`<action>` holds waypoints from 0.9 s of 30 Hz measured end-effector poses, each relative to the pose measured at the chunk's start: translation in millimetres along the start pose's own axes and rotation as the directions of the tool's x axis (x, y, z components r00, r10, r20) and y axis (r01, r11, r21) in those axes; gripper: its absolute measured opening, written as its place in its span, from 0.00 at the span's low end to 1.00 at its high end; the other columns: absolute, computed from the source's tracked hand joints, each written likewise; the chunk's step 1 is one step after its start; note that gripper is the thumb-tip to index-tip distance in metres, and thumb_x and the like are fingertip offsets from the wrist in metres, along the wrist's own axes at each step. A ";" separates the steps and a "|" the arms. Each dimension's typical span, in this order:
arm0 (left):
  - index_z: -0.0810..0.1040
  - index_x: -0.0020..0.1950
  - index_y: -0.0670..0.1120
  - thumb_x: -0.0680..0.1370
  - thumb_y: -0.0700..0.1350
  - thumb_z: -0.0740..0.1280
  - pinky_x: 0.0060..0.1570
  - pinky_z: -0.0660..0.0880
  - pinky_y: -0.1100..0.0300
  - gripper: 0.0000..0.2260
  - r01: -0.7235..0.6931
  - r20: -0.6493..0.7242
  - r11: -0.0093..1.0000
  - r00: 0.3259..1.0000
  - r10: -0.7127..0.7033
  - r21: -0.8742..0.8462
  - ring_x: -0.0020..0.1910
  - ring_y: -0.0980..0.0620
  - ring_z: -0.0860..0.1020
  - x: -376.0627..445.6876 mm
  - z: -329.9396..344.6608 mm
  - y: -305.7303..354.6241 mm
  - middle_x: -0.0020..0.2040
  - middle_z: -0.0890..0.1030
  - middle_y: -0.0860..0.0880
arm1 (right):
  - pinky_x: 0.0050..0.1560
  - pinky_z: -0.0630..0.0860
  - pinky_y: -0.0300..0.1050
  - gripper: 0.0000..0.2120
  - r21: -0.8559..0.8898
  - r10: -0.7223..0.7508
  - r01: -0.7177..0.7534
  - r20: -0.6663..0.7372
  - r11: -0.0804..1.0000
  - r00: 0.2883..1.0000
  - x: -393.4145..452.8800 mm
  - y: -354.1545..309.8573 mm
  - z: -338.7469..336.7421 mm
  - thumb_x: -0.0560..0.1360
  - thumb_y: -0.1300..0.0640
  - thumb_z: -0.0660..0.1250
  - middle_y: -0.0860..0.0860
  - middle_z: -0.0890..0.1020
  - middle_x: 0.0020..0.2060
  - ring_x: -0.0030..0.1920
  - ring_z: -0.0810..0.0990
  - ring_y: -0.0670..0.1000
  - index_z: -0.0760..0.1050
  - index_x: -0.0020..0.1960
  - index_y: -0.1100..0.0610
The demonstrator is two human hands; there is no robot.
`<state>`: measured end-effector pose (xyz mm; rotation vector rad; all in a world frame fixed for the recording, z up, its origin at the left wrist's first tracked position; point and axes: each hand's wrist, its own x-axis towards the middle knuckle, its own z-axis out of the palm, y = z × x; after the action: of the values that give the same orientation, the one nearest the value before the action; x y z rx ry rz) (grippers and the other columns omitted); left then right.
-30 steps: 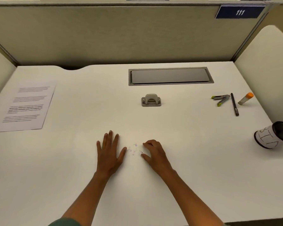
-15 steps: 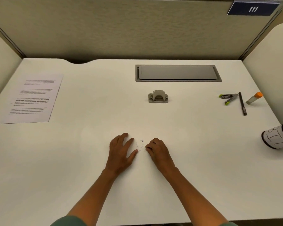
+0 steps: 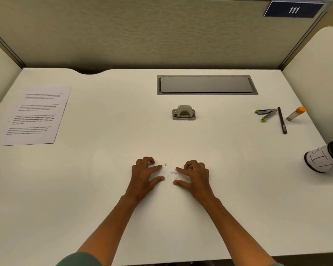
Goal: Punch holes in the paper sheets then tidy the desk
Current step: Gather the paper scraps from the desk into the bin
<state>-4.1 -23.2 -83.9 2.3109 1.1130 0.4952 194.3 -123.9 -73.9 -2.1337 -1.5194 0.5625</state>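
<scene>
A small scatter of paper punch-outs [image 3: 168,169] lies on the white desk [image 3: 104,179] in front of me. My left hand [image 3: 145,174] rests just left of them with fingers curled and thumb out. My right hand [image 3: 195,175] sits just right of them, fingers bent, index and thumb pointing at the bits. Neither hand holds anything. The grey hole punch [image 3: 183,112] stands at the desk's middle, farther back. The printed paper sheets [image 3: 34,115] lie flat at the far left.
A stapler with green tips [image 3: 265,114], a dark pen [image 3: 282,120] and an orange-capped glue stick [image 3: 295,113] lie at the right. A tipped pen cup [image 3: 323,159] rests at the right edge. A grey cable hatch [image 3: 207,85] sits at the back. Partition walls enclose the desk.
Both hands curled their fingers and drew in toward the paper bits, then the right hand spread slightly. The view shifted a little.
</scene>
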 end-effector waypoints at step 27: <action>0.79 0.43 0.48 0.76 0.41 0.68 0.47 0.56 0.57 0.03 0.070 0.005 0.997 0.998 -0.070 -0.010 0.51 0.50 0.71 14.3 16.8 23.0 0.47 0.75 0.53 | 0.46 0.68 0.51 0.07 -0.094 -0.013 0.002 -0.115 0.996 0.993 6.5 -28.0 26.3 0.78 0.55 0.64 0.49 0.78 0.43 0.47 0.74 0.54 0.79 0.44 0.53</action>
<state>27.2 -28.9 -82.1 2.2549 1.1825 0.4671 160.0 -106.3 -79.4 -2.1891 -1.5160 0.3651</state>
